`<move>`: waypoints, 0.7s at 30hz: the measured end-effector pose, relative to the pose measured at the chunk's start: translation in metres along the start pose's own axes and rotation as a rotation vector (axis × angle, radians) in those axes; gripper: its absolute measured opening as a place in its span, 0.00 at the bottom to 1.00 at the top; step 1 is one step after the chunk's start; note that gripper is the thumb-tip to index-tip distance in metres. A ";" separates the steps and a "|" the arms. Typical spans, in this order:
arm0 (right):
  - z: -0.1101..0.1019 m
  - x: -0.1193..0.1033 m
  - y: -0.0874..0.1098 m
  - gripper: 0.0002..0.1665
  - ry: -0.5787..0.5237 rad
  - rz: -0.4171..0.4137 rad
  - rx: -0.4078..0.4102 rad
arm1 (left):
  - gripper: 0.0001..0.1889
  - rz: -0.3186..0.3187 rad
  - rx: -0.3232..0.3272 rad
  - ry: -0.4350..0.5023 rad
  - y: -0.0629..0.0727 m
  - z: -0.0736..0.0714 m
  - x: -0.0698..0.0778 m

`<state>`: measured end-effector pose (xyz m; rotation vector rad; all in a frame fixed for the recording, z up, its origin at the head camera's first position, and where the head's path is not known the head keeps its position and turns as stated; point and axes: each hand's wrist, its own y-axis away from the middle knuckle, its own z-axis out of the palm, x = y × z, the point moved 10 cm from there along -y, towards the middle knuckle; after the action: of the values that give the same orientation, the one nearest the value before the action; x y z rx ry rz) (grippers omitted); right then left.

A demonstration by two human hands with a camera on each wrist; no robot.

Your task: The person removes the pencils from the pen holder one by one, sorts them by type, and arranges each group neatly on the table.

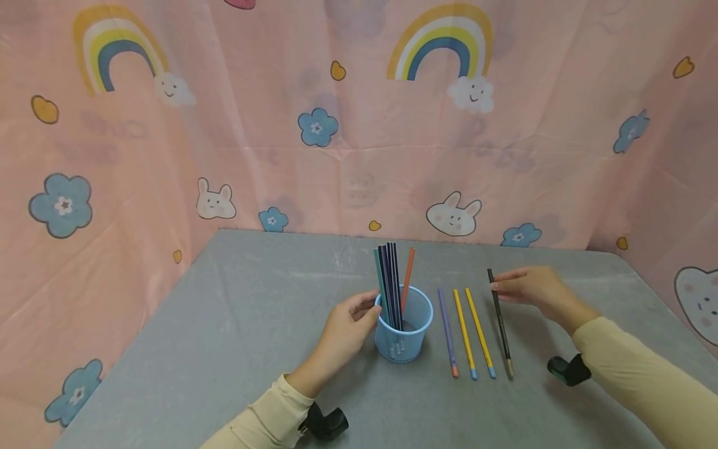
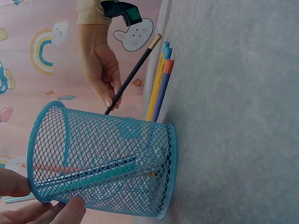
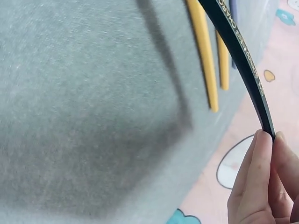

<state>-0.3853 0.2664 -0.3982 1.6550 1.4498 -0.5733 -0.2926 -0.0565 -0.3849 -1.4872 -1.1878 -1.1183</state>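
Note:
My left hand pinches the rim of a light blue mesh pencil cup, thumb on one side and fingers on the other. Several dark pencils, a green one and an orange pencil stand inside the cup, leaning. To the right, my right hand pinches a black pencil near one end between thumb and fingers. In the left wrist view this black pencil is tilted, its gold end raised off the table. Gold lettering runs along the black pencil in the right wrist view.
Between cup and black pencil lie a purple pencil and two yellow pencils, roughly parallel on the grey table. A pink printed curtain hangs behind the table and at its sides. Both wrists carry black camera mounts.

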 end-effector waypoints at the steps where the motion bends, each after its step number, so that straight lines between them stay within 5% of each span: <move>1: 0.001 0.001 0.000 0.30 -0.004 0.005 -0.001 | 0.20 0.005 -0.001 -0.003 0.000 0.000 0.000; 21: 0.013 0.023 -0.017 0.26 -0.013 0.068 -0.045 | 0.20 -0.015 -0.002 -0.006 -0.003 0.000 -0.004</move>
<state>-0.3938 0.2681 -0.4284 1.6561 1.3816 -0.5091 -0.2960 -0.0567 -0.3885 -1.4862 -1.2040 -1.1258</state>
